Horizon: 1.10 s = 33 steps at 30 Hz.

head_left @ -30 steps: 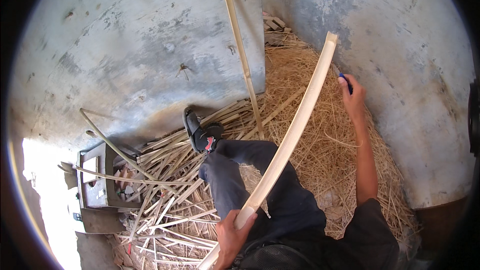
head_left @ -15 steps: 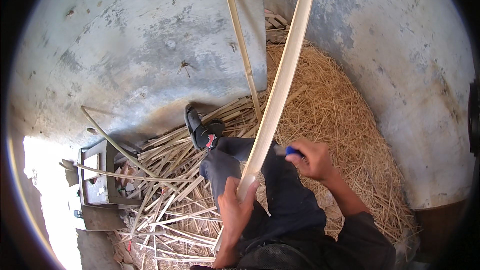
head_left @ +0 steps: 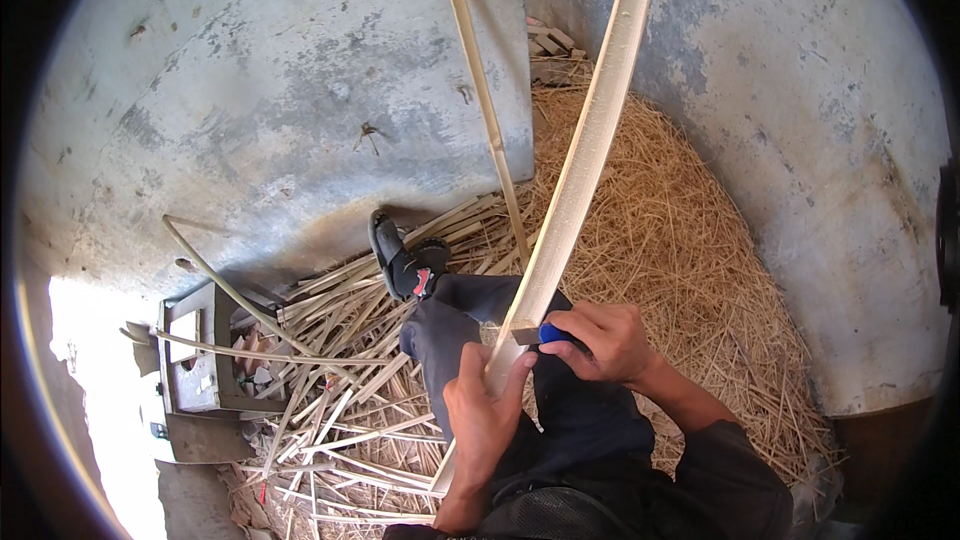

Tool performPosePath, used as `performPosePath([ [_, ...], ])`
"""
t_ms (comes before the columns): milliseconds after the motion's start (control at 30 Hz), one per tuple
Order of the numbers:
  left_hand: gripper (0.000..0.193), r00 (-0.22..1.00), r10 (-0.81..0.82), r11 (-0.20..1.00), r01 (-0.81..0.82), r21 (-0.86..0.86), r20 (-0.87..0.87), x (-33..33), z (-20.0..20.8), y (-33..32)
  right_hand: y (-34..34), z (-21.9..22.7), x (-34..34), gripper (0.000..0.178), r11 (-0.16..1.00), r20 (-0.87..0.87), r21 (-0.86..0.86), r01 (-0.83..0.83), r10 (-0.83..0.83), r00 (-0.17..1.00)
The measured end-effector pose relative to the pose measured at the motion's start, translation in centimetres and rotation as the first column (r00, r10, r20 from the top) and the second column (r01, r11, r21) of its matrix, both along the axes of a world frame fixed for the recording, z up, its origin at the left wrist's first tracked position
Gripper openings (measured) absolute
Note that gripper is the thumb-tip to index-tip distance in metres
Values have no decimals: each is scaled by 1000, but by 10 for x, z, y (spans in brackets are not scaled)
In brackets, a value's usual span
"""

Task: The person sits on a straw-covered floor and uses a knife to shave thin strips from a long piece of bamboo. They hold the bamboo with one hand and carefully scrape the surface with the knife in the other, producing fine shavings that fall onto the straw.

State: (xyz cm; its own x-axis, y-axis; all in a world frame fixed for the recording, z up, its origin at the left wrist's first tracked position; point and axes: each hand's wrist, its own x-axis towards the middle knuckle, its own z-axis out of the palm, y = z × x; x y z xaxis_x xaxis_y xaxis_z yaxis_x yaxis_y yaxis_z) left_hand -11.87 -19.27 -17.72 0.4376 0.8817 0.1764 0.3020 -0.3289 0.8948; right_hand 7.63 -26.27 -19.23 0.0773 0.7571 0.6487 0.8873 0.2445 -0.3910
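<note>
A long split bamboo strip point(head_left: 583, 155) slants from my lap up past the top edge of the view, its pale hollow side facing me. Near its lower end my left hand point(head_left: 483, 408) grips it, thumb along one edge. My right hand point(head_left: 603, 342) is closed round the blue handle of a knife point(head_left: 526, 335). The knife's short, wide blade lies across the strip just above my left hand and touches it. Part of the handle is hidden by my fingers.
Many split bamboo strips point(head_left: 350, 420) lie heaped at the left. Fine shavings point(head_left: 680, 210) pile up at the right against a weathered wall point(head_left: 800, 160). One strip point(head_left: 480, 90) leans on the far wall. A grey box-like frame point(head_left: 205, 350) stands at the left.
My right hand has moved left, bringing the knife blade onto the bamboo strip. The strip's upper part has swung slightly to the right.
</note>
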Motion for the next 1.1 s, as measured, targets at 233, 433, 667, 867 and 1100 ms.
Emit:
performPosePath([
  [233,37,998,-16,997,11,-80,-66,-2,4,1,1,3,0,32,1000,23,5,26,-26,999],
  [433,38,998,-14,995,8,-101,-59,-5,-4,-1,1,2,3,32,1000,61,2,29,-29,998],
  [667,38,996,-26,994,17,-111,-80,-11,-8,-3,0,-2,4,32,999,116,-11,34,-32,993],
  [867,37,996,-30,996,22,-92,-81,-16,-8,-4,2,3,8,28,1000,117,5,22,-22,993],
  [1100,35,991,-30,995,18,-97,-127,-23,-8,-4,4,-2,6,28,1000,145,2,13,-13,989],
])
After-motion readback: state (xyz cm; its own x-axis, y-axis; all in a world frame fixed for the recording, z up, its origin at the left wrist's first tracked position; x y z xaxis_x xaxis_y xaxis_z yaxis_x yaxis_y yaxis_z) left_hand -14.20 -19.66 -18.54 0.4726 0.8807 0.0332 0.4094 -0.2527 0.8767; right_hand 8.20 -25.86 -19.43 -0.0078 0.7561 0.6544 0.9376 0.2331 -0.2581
